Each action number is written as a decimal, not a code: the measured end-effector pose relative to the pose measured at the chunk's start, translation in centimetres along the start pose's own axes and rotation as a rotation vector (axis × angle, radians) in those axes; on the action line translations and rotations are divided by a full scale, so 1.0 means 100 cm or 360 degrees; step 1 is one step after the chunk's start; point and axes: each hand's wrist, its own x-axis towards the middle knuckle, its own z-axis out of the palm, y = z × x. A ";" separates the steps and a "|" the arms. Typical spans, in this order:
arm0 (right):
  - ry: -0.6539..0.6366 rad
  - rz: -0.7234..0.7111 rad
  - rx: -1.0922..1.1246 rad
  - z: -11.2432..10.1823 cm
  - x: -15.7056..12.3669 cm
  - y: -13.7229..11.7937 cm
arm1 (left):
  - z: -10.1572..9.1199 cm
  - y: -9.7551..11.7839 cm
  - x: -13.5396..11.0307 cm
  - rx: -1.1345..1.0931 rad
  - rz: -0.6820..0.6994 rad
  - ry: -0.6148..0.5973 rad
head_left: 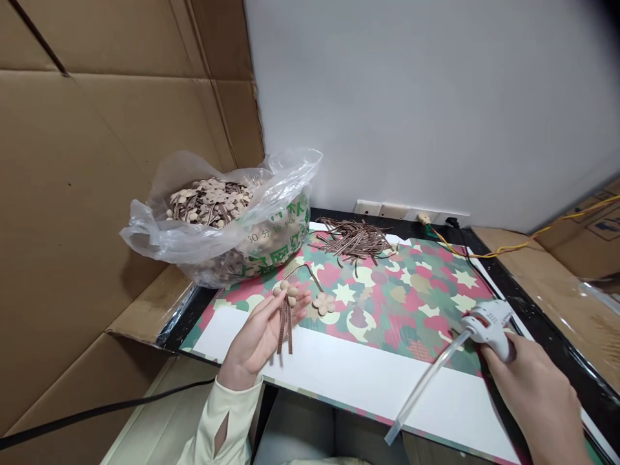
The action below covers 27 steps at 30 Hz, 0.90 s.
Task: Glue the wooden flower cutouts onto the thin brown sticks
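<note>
My left hand (259,332) pinches a beige fabric flower (285,292) over the near part of the table, palm up. Brown ribbon strips (285,329) hang down from the flower. Beside my fingertips a second beige flower (323,303) lies on the patterned sheet, with a thin brown ribbon (310,271) curving away behind it. At the right, my right hand (533,387) is closed around a white glue gun (488,323). A long clear glue stick (431,381) sticks out of its back toward the near edge.
A clear plastic bag (217,242) full of beige flowers with ribbons stands at the left back. Behind the sheet lies a heap of brown ribbon strips (356,240). Wall sockets (394,210) hold plugs with a yellow cable (489,254). Cardboard (97,161) walls the left side.
</note>
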 end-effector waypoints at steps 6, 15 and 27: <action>0.0004 0.0021 -0.0016 0.002 -0.001 0.001 | 0.012 -0.002 -0.005 -0.0034 -0.0032 -0.0001; -0.0026 0.0002 -0.0039 0.002 0.000 0.003 | 0.021 -0.006 -0.010 0.0197 0.0180 0.0057; 0.0093 -0.0115 -0.0031 0.012 0.004 0.011 | 0.028 -0.005 -0.016 0.0392 0.0274 0.0060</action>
